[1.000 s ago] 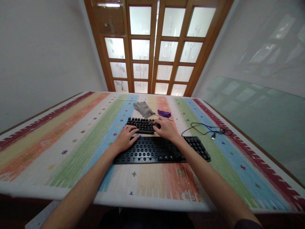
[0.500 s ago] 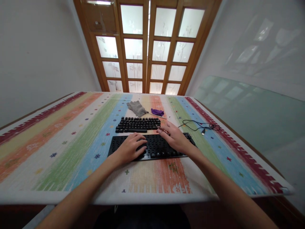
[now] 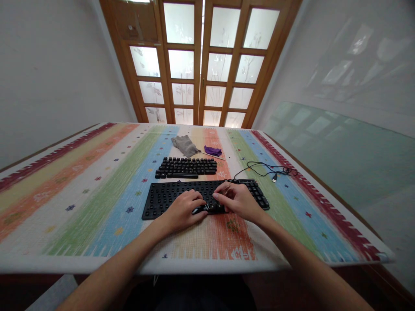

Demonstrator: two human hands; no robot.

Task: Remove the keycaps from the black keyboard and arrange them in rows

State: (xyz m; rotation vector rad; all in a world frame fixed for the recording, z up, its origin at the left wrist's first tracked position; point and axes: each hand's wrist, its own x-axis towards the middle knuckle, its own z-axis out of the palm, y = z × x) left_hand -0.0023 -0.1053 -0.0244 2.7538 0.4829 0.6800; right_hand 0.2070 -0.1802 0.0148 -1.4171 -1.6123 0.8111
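Observation:
A black full-size keyboard (image 3: pixel 162 198) lies in front of me; its left and middle show bare switches, while keycaps sit on the right block (image 3: pixel 257 192). My left hand (image 3: pixel 186 209) is closed at its front edge, fingers on top and thumb low at the rim, beside a dark glossy part. Over the right-middle part is my right hand (image 3: pixel 238 201), thumb and forefinger brought together close above the keys. Whatever lies in that pinch is too small to make out. Behind the keyboard, loose black keycaps (image 3: pixel 186 167) stand in rows.
A grey cloth (image 3: pixel 184 145), a purple cloth (image 3: pixel 212 150) and a thin stick (image 3: pixel 212 155) lie further back. The black cable (image 3: pixel 259 164) with its USB plug (image 3: pixel 274 177) curls at the right. A striped tablecloth (image 3: pixel 106 190) covers the table.
My right hand has come from the loose keycaps' right end down toward the keyboard's front edge. My left hand has shifted slightly right along that edge. The keyboard sits a little further left.

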